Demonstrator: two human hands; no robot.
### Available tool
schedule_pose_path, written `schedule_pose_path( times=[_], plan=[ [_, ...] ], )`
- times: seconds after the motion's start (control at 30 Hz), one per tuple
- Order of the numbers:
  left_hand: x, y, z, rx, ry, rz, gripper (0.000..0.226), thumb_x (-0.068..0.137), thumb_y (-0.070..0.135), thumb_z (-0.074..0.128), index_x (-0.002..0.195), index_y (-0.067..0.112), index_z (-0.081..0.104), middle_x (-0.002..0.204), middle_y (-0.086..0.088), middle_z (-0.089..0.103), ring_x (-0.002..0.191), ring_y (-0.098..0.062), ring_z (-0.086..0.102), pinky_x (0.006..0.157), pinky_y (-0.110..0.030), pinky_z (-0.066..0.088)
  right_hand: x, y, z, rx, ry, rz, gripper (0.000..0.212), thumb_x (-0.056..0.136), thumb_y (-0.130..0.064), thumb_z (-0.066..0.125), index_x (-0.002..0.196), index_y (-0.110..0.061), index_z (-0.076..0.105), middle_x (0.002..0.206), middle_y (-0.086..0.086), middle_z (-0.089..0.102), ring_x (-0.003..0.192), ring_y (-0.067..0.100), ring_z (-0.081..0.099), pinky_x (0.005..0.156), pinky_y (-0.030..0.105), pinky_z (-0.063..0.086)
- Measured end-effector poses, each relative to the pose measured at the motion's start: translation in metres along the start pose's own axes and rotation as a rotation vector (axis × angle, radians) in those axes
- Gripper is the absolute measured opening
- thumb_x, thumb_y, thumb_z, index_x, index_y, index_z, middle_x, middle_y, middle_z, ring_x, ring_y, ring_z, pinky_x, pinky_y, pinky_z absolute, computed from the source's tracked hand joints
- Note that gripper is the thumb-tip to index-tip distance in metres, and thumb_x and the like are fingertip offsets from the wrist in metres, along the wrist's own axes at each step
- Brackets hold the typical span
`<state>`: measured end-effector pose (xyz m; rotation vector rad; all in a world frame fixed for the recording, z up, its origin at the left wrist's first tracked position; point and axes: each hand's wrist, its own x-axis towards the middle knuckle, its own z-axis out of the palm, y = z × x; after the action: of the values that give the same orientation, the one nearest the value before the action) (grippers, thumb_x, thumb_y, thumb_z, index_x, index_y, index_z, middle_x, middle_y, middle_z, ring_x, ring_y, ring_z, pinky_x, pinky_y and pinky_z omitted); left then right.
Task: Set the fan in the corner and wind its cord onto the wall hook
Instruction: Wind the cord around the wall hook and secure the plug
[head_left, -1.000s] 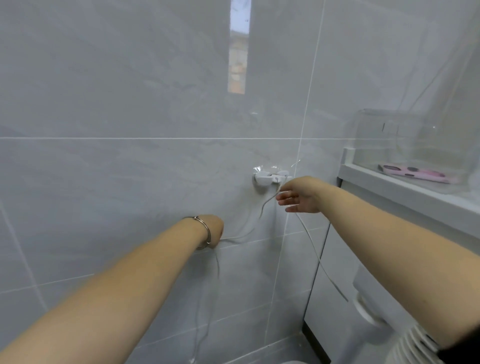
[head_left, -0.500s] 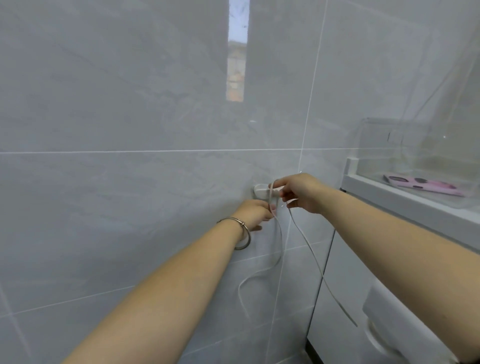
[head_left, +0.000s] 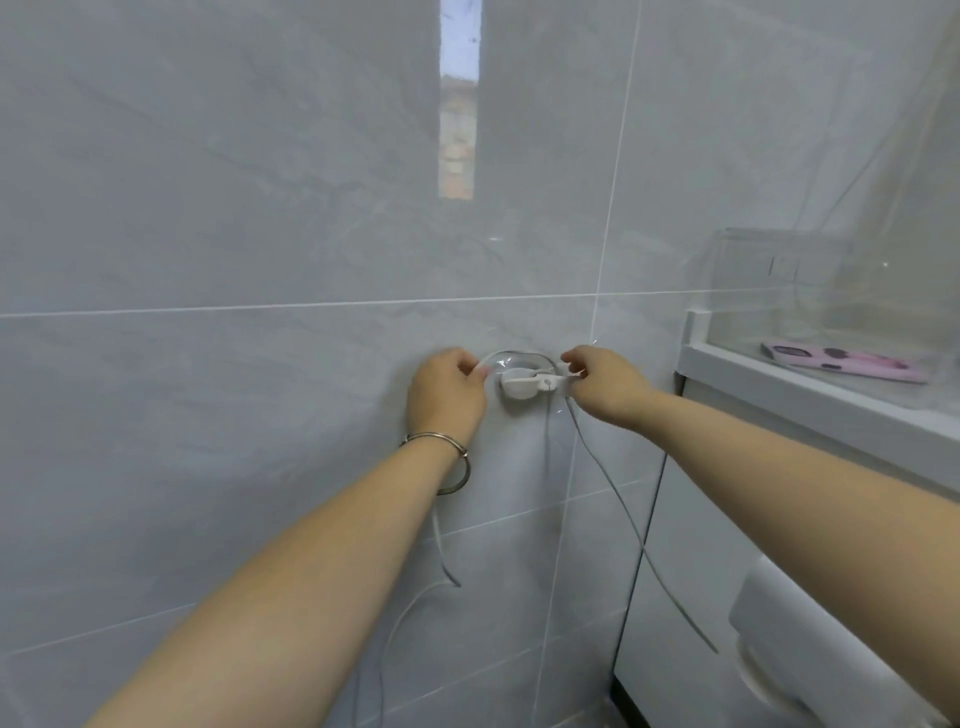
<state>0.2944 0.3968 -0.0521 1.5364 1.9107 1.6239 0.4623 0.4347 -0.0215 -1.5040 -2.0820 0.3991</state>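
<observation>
A small white wall hook (head_left: 525, 385) is stuck on the grey tiled wall at mid-height. A thin white cord (head_left: 613, 493) arcs over the top of the hook between my two hands. My left hand (head_left: 448, 395), with a metal bangle on the wrist, pinches the cord just left of the hook. My right hand (head_left: 605, 382) pinches the cord at the hook's right end. From the right hand the cord runs down and to the right; a loose end hangs below my left forearm. The fan is out of view.
A white cabinet (head_left: 691, 597) with a recessed handle stands against the wall at the right. On its top ledge (head_left: 810, 395) sits a clear plastic box (head_left: 831, 291) with a pink object (head_left: 841, 360) beside it. Grey tiles fill everything to the left.
My left hand has risen from below the hook to its left side, carrying the cord up and over the hook. My right hand has stayed at the hook's right end.
</observation>
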Motion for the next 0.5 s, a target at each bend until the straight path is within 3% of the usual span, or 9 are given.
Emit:
schedule_pose_path(
  times=[0.07, 0.13, 0.23, 0.33, 0.37, 0.4, 0.5],
  plan=[
    [-0.002, 0.000, -0.006, 0.183, 0.026, 0.156, 0.012, 0.088, 0.022, 0.057, 0.095, 0.015, 0.063, 0.091, -0.009, 0.071, 0.089, -0.029, 0.064, 0.078, -0.036, 0.051, -0.004, 0.000, 0.005, -0.060, -0.024, -0.048, 0.051, 0.085, -0.006, 0.043, 0.136, -0.014, 0.043, 0.132, 0.012, 0.052, 0.122, 0.030, 0.046, 0.095, 0.031, 0.041],
    [0.001, -0.003, -0.011, 0.317, 0.033, 0.258, 0.015, 0.090, 0.021, 0.054, 0.097, 0.012, 0.063, 0.097, -0.011, 0.069, 0.093, -0.033, 0.061, 0.076, -0.037, 0.049, -0.006, -0.001, 0.007, -0.096, -0.052, -0.081, 0.050, 0.082, -0.002, 0.040, 0.129, -0.015, 0.048, 0.118, 0.013, 0.055, 0.121, 0.034, 0.042, 0.091, 0.034, 0.043],
    [0.010, -0.009, -0.023, 0.531, 0.045, 0.363, 0.014, 0.089, 0.021, 0.053, 0.088, 0.010, 0.062, 0.088, -0.016, 0.068, 0.084, -0.037, 0.062, 0.063, -0.035, 0.042, -0.009, -0.002, 0.006, -0.188, -0.098, -0.125, 0.038, 0.080, 0.001, 0.039, 0.112, -0.013, 0.054, 0.106, 0.012, 0.057, 0.112, 0.035, 0.041, 0.082, 0.033, 0.037],
    [0.011, -0.014, -0.033, 0.714, 0.023, 0.616, 0.008, 0.074, 0.005, 0.064, 0.069, 0.005, 0.058, 0.059, -0.018, 0.062, 0.052, -0.038, 0.059, 0.044, -0.030, 0.035, -0.011, -0.005, 0.006, -0.259, -0.108, -0.130, 0.046, 0.082, -0.001, 0.040, 0.126, -0.011, 0.048, 0.121, 0.016, 0.052, 0.114, 0.037, 0.037, 0.087, 0.035, 0.034],
    [0.008, -0.014, -0.036, 0.796, 0.010, 0.673, 0.009, 0.071, 0.002, 0.064, 0.068, 0.005, 0.056, 0.058, -0.017, 0.062, 0.051, -0.038, 0.060, 0.045, -0.029, 0.033, -0.012, -0.005, 0.007, -0.283, -0.114, -0.129, 0.051, 0.082, -0.001, 0.041, 0.132, -0.013, 0.044, 0.125, 0.016, 0.049, 0.116, 0.037, 0.036, 0.089, 0.033, 0.033],
    [0.005, -0.012, -0.038, 0.880, -0.057, 0.675, 0.005, 0.075, 0.001, 0.059, 0.075, 0.005, 0.057, 0.068, -0.018, 0.065, 0.061, -0.038, 0.063, 0.050, -0.030, 0.033, -0.012, -0.006, 0.007, -0.303, -0.117, -0.129, 0.057, 0.082, -0.002, 0.042, 0.137, -0.014, 0.038, 0.128, 0.015, 0.046, 0.118, 0.037, 0.034, 0.091, 0.033, 0.033],
    [-0.005, -0.010, -0.034, 1.131, -0.269, 0.612, 0.022, 0.087, 0.007, 0.042, 0.103, 0.010, 0.056, 0.105, -0.012, 0.066, 0.099, -0.034, 0.061, 0.069, -0.033, 0.041, -0.013, -0.009, 0.009, -0.338, -0.123, -0.137, 0.066, 0.082, -0.005, 0.044, 0.144, -0.018, 0.027, 0.136, 0.013, 0.041, 0.125, 0.036, 0.029, 0.100, 0.038, 0.035]
  ],
)
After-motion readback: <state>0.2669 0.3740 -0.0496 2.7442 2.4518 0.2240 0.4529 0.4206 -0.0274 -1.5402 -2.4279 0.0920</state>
